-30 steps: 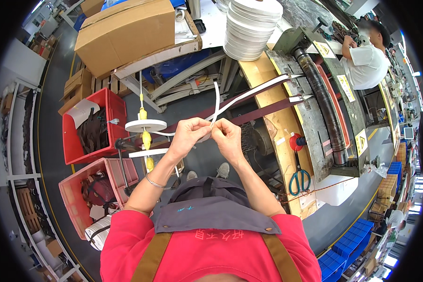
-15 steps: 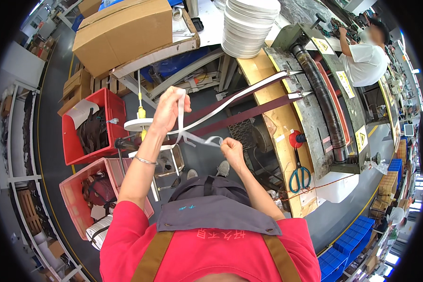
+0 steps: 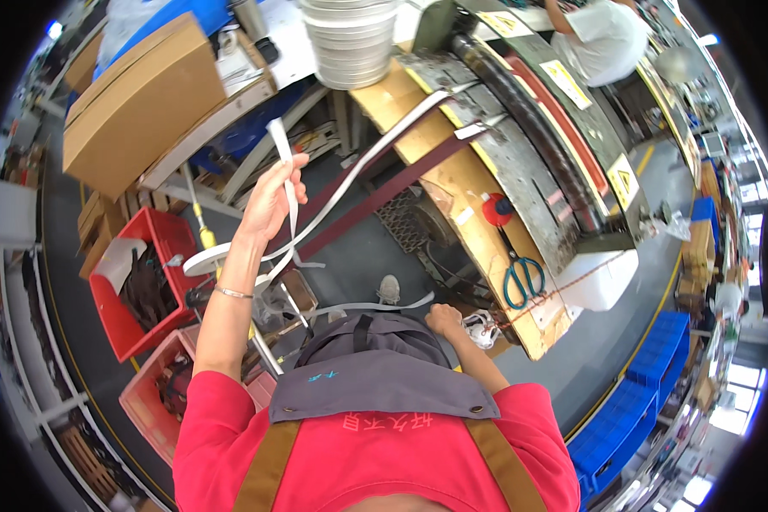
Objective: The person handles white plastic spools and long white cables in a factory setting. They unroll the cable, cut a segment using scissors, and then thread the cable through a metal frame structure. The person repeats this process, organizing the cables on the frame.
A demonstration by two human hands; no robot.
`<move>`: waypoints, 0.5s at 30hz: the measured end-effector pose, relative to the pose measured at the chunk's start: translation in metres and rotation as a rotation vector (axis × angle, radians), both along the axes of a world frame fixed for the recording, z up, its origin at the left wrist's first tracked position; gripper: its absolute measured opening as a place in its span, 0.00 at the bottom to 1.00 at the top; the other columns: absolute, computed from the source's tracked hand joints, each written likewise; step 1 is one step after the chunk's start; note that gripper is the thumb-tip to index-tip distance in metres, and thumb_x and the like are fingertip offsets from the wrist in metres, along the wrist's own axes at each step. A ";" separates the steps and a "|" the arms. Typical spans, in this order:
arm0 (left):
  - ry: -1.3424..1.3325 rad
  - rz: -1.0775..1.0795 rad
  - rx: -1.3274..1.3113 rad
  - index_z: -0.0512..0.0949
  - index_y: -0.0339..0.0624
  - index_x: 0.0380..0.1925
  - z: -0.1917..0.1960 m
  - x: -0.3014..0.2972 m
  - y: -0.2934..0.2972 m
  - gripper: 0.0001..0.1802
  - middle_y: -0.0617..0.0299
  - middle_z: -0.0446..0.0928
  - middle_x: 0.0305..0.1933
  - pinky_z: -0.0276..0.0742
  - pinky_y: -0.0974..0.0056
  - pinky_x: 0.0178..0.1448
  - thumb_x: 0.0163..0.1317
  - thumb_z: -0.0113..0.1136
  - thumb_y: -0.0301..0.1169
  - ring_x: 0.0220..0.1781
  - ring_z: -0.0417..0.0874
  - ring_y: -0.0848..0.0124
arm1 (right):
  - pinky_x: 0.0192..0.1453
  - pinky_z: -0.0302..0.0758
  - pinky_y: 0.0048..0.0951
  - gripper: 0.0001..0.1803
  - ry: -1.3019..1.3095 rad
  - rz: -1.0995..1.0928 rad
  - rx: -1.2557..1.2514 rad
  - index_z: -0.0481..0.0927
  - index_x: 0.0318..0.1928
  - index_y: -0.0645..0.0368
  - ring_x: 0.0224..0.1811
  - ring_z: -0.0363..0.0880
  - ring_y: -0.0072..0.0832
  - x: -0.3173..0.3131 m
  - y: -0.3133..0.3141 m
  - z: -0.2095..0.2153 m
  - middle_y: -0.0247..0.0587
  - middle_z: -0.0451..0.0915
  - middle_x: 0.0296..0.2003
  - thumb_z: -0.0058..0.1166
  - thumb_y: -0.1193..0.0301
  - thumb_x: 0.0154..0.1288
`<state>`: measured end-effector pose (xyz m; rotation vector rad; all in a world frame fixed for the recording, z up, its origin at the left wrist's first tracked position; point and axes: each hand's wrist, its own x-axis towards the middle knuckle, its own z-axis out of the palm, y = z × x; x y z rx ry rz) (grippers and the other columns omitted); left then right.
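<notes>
My left hand (image 3: 271, 203) is raised at centre left, its fingers pinched on a narrow white tape (image 3: 280, 141). One end of the tape sticks up above the fingers, and more hangs below toward a white reel (image 3: 206, 259) beside my forearm. Low in front of my apron, my right hand (image 3: 444, 319) is closed. A length of white tape (image 3: 371, 305) runs across to it, its tip showing just above the fist. From the reel side, another white tape (image 3: 350, 177) and maroon straps (image 3: 392, 189) stretch up to a machine with a dark roller (image 3: 529, 128).
Scissors with teal handles (image 3: 523, 283) lie on the wooden bench edge (image 3: 478, 256) at right. A stack of white rolls (image 3: 350, 43) stands on the table, near a cardboard box (image 3: 145, 102). Red crates (image 3: 132, 320) sit at left. A person in white (image 3: 602, 43) works beyond the machine.
My right hand has moved down and right, toward my apron, drawing the tape along. My left hand stays raised, with more tape showing above its fingers. The view has shifted to the right.
</notes>
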<state>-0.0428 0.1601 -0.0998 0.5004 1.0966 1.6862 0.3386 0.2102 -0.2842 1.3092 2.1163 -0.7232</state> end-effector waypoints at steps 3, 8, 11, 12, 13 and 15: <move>-0.156 -0.042 -0.009 0.66 0.29 0.50 -0.009 0.016 0.007 0.23 0.68 0.65 0.27 0.68 0.69 0.34 0.65 0.40 0.40 0.27 0.69 0.76 | 0.40 0.72 0.41 0.11 0.399 -0.001 0.199 0.77 0.29 0.60 0.34 0.77 0.43 -0.005 0.004 0.097 0.49 0.77 0.29 0.47 0.65 0.52; -0.057 -0.146 -0.079 0.70 0.31 0.44 -0.021 0.048 0.025 0.17 0.69 0.66 0.26 0.68 0.72 0.32 0.64 0.42 0.33 0.25 0.70 0.78 | 0.41 0.70 0.41 0.07 0.481 -0.001 0.987 0.74 0.29 0.60 0.35 0.73 0.43 0.044 0.067 0.150 0.46 0.74 0.32 0.51 0.72 0.47; 0.287 -0.316 -0.120 0.74 0.35 0.38 -0.028 0.065 0.043 0.12 0.69 0.68 0.23 0.67 0.74 0.32 0.62 0.43 0.31 0.25 0.69 0.80 | 0.41 0.70 0.41 0.10 0.235 0.016 0.855 0.74 0.31 0.59 0.36 0.73 0.42 0.065 0.084 0.141 0.45 0.73 0.34 0.52 0.72 0.45; 0.406 -0.368 -0.145 0.74 0.36 0.37 -0.028 0.073 0.049 0.12 0.69 0.69 0.23 0.67 0.74 0.33 0.62 0.42 0.31 0.25 0.69 0.80 | 0.41 0.70 0.41 0.10 0.220 0.018 0.832 0.74 0.32 0.59 0.36 0.73 0.43 0.068 0.088 0.138 0.46 0.73 0.34 0.52 0.72 0.45; 0.549 -0.389 -0.155 0.74 0.36 0.38 -0.028 0.081 0.054 0.13 0.67 0.70 0.22 0.67 0.74 0.32 0.63 0.42 0.32 0.25 0.69 0.79 | 0.41 0.70 0.41 0.10 0.207 0.023 0.803 0.73 0.32 0.59 0.36 0.73 0.43 0.068 0.091 0.136 0.46 0.73 0.34 0.52 0.72 0.45; 0.705 -0.501 -0.252 0.73 0.38 0.41 -0.025 0.095 0.066 0.13 0.70 0.66 0.21 0.65 0.75 0.29 0.65 0.42 0.34 0.23 0.66 0.82 | 0.41 0.71 0.40 0.09 0.212 0.016 0.750 0.73 0.31 0.60 0.37 0.74 0.42 0.070 0.097 0.138 0.47 0.73 0.34 0.51 0.72 0.46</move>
